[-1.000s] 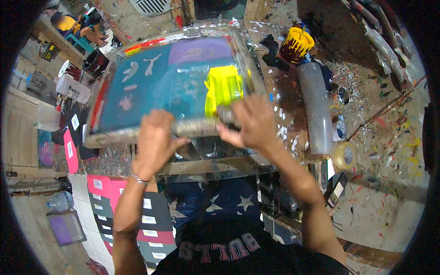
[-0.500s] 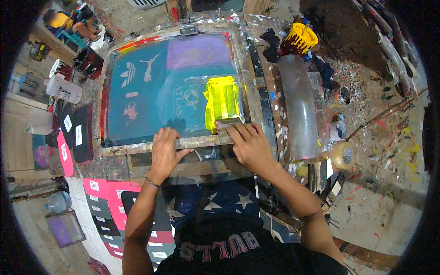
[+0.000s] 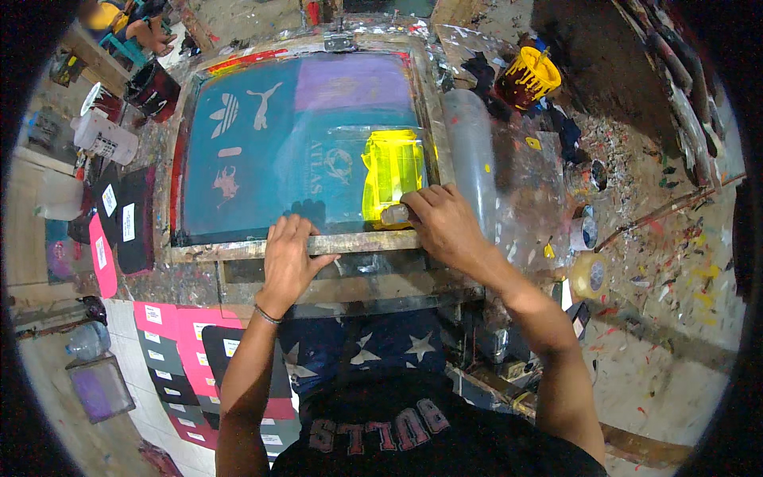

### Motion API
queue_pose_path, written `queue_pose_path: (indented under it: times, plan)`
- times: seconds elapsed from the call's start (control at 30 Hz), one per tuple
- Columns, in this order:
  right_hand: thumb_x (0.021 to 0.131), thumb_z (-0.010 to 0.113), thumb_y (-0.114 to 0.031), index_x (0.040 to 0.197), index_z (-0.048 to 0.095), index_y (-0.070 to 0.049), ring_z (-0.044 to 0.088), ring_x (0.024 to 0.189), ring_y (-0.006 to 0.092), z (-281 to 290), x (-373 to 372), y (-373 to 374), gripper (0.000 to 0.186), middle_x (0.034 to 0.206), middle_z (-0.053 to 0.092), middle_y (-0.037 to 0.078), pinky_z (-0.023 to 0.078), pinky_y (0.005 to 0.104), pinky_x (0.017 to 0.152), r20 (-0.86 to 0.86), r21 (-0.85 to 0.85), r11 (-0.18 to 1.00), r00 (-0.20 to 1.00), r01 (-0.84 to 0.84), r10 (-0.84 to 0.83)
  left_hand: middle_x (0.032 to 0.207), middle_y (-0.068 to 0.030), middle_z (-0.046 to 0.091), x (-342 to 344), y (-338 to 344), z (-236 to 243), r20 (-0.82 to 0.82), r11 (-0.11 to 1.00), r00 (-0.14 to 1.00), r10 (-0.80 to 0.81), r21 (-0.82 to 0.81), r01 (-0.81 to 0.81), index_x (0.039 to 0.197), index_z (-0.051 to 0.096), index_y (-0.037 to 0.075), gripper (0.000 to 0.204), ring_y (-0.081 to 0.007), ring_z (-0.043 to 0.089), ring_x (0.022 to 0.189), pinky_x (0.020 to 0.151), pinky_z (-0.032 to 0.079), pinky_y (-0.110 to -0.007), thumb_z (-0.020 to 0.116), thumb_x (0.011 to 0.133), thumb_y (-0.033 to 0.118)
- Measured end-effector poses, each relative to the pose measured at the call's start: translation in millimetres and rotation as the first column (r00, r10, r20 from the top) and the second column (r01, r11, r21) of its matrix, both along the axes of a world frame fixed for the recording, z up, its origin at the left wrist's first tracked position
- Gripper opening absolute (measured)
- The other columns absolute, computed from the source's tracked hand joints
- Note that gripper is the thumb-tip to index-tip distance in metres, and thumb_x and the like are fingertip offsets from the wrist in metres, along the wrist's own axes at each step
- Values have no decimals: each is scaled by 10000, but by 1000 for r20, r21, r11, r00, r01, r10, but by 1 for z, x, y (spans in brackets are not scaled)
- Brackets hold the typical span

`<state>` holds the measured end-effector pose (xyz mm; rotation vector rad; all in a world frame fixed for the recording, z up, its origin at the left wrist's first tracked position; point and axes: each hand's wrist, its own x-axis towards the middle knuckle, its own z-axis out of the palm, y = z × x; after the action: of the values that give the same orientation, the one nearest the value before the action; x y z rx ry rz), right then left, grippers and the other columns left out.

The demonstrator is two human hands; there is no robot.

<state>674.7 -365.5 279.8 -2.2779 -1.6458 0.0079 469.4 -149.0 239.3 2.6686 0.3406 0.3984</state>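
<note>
Right hand (image 3: 445,219) clamps small squeegee (image 3: 395,215) at screen frame's (image 3: 373,242) 5 o'clock, beside yellow ink (image 3: 405,159); left hand (image 3: 288,262) lies over its 6 o'clock edge, grip unclear; even pressure, steady angle probably serve best

The head view looks from the left one of two fisheye cameras worn side by side on the person's head, pointing steeply down and forward onto the left hand (image 3: 286,262) and the right hand (image 3: 447,226). It sits near enough for the printing frame (image 3: 222,250), just beyond the fingers (image 3: 292,226), to fill the upper middle, yet wide enough to take in the forearms (image 3: 248,358) and black shirt (image 3: 358,457) on the near side of them and, far beyond them to the left, a seated person (image 3: 147,33) cut by the rim. Well out either side of the fingers, the round field ends in black
</note>
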Motion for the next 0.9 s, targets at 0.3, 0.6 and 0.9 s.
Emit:
queue_pose_path:
  times: [0.3, 0.6, 0.9]
  plan:
    - [903, 642, -74, 1065, 668, -29, 648, 955, 412, 20, 79, 70, 170, 970, 673, 207, 505, 514, 839, -93, -60, 992, 988, 114, -119, 973, -110, 575, -1, 4, 2, -39, 1000, 999, 5, -16, -6, 970, 611, 61, 509, -329, 549, 967, 874, 439, -448, 925, 656, 311]
    - [855, 680, -74, 1072, 638, -35, 629, 967, 407, -15, 26, 26, 224, 959, 662, 195, 499, 515, 853, 18, 44, 994, 995, 102, -103, 973, -112, 585, 1, 1, -6, -46, 1000, 999, 1, -8, -2, 969, 614, 56, 523, -328, 557, 966, 865, 440, -444, 942, 630, 280]
    - [786, 738, -160, 1105, 590, -17, 586, 987, 358, 10, -33, -7, 380, 1036, 611, 160, 441, 456, 869, 228, 73, 995, 970, 67, -82, 938, -117, 624, -5, -4, 25, 79, 999, 997, 21, 24, -23, 962, 707, 28, 453, -326, 577, 939, 831, 434, -446, 931, 641, 255]
